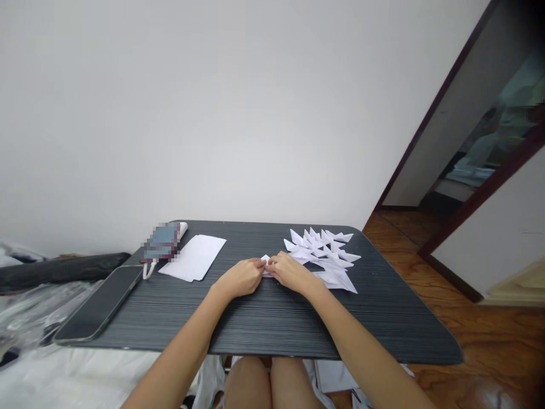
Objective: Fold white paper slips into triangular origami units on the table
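A small piece of folded white paper [266, 258] lies on the dark table near its middle, its pointed top showing between my fingers. My left hand [244, 277] is closed on its left side, fingers bent and pressed against the paper. From the right, my right hand [290, 271] pinches the same paper, its fingertips almost meeting those of the left. Much of the paper is hidden under both hands. Just beyond my right hand sits a cluster of folded white paper boats [326, 250], several of them overlapping. Left of my left hand is a stack of flat white paper sheets [196, 257].
The dark table [272, 329] has rounded corners and stands against a white wall. At its left are a phone [162, 243], partly pixelated, with a white cable [149, 269], and a long dark recessed panel [102, 304]. Plastic-wrapped items [46, 304] lie beyond the left edge.
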`<act>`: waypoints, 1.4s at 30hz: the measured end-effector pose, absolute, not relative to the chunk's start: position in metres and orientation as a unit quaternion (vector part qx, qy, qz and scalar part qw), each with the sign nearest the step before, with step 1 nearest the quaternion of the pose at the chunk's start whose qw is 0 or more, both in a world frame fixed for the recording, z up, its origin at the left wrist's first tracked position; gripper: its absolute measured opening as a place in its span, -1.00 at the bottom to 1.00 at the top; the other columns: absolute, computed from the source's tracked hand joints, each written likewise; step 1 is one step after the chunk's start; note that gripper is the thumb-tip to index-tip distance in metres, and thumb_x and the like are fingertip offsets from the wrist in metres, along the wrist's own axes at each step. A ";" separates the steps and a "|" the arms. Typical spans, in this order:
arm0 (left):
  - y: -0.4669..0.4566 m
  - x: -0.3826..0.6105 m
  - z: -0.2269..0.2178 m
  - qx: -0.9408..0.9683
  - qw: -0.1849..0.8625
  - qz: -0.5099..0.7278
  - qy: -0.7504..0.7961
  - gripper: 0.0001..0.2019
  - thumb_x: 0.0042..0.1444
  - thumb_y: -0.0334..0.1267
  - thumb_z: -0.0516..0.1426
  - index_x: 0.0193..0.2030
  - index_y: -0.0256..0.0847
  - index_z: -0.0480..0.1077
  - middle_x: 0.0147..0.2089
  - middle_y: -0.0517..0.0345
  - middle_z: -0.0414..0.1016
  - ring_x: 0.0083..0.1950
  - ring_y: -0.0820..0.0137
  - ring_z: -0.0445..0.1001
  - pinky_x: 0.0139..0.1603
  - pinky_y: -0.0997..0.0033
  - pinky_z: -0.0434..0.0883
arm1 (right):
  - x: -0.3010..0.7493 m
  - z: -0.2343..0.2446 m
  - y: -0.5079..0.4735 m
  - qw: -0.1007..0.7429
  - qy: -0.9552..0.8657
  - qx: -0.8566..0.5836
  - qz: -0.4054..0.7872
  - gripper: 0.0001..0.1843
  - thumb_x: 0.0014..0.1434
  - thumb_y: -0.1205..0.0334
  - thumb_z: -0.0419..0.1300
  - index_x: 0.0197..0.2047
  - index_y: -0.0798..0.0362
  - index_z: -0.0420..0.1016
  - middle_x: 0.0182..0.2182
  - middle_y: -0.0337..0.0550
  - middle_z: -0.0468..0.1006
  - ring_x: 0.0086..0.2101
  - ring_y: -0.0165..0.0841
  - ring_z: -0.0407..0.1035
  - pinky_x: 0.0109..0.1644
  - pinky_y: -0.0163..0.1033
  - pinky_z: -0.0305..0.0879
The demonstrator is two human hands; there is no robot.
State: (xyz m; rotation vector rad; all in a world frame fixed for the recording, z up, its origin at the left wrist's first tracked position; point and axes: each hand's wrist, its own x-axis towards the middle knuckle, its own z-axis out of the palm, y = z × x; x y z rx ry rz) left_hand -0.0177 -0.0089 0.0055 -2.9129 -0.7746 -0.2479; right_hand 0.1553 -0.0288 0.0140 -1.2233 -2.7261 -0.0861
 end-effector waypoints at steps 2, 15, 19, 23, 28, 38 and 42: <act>-0.011 -0.021 -0.002 -0.962 0.092 -0.067 -0.249 -0.73 0.12 -0.42 -0.14 -0.10 -0.41 0.26 -0.05 -0.15 0.32 0.02 0.28 0.28 -0.03 0.34 0.27 | 0.153 0.011 -0.032 0.064 -0.904 -0.418 -0.065 -0.74 0.15 0.36 -0.09 -0.24 0.11 0.41 -0.29 -0.05 0.41 -0.25 -0.31 0.23 0.01 -0.04 0.00; -0.014 -0.041 -0.001 -0.948 -0.038 -0.135 -0.286 -0.74 0.13 -0.37 -0.13 -0.14 -0.32 0.31 -0.01 -0.03 0.34 0.00 0.37 0.31 -0.01 0.36 0.27 | 0.163 -0.012 -0.040 0.172 -0.905 -0.385 -0.057 -0.75 0.15 0.43 -0.13 -0.31 0.17 0.36 -0.30 -0.02 0.40 -0.21 -0.31 0.18 -0.12 -0.18 0.13; -0.011 -0.042 0.001 -0.913 -0.130 -0.233 -0.310 -0.75 0.14 -0.31 -0.13 -0.21 -0.26 0.33 -0.18 0.08 0.42 -0.12 0.44 0.34 -0.06 0.40 0.26 | 0.167 -0.014 -0.039 0.262 -0.874 -0.408 0.032 -0.77 0.15 0.42 -0.13 -0.29 0.16 0.34 -0.31 -0.04 0.40 -0.23 -0.34 0.21 -0.15 -0.23 0.16; -0.006 -0.040 -0.002 -0.894 -0.127 -0.247 -0.352 -0.77 0.13 -0.30 -0.12 -0.39 -0.27 0.32 -0.33 0.10 0.37 -0.25 0.43 0.27 -0.16 0.38 0.25 | 0.168 -0.013 -0.033 0.304 -0.834 -0.448 0.104 -0.82 0.12 0.40 -0.09 -0.39 0.13 0.31 -0.40 -0.12 0.37 -0.32 -0.38 0.23 -0.19 -0.26 0.16; -0.004 -0.036 -0.012 -0.878 -0.051 -0.192 -0.436 -0.75 0.13 -0.27 -0.16 -0.40 -0.26 0.28 -0.31 0.07 0.27 -0.24 0.36 0.19 -0.21 0.29 0.19 | 0.167 -0.015 -0.021 0.274 -0.823 -0.481 0.130 -0.88 0.08 0.36 -0.04 -0.44 0.14 0.27 -0.40 -0.14 0.29 -0.34 -0.40 0.21 -0.20 -0.28 0.15; -0.015 -0.025 -0.009 -0.847 0.058 -0.129 -0.513 -0.82 0.08 -0.30 -0.14 -0.29 -0.27 0.23 -0.22 -0.02 0.18 -0.15 0.23 0.14 -0.18 0.11 0.10 | 0.162 -0.012 -0.027 0.219 -0.811 -0.536 0.090 -0.80 0.04 0.44 0.00 -0.23 0.07 0.20 -0.29 -0.15 0.17 -0.29 -0.39 0.17 -0.18 -0.25 0.14; -0.018 -0.019 -0.001 -0.908 0.044 -0.129 -0.396 -0.72 0.03 -0.52 -0.15 -0.17 -0.20 0.21 -0.15 0.04 0.20 -0.14 0.30 0.16 -0.17 0.25 0.13 | 0.148 -0.006 -0.039 0.175 -0.835 -0.521 -0.015 -0.77 0.05 0.54 -0.09 -0.28 0.09 0.26 -0.27 -0.07 0.23 -0.25 -0.31 0.15 -0.20 -0.22 0.12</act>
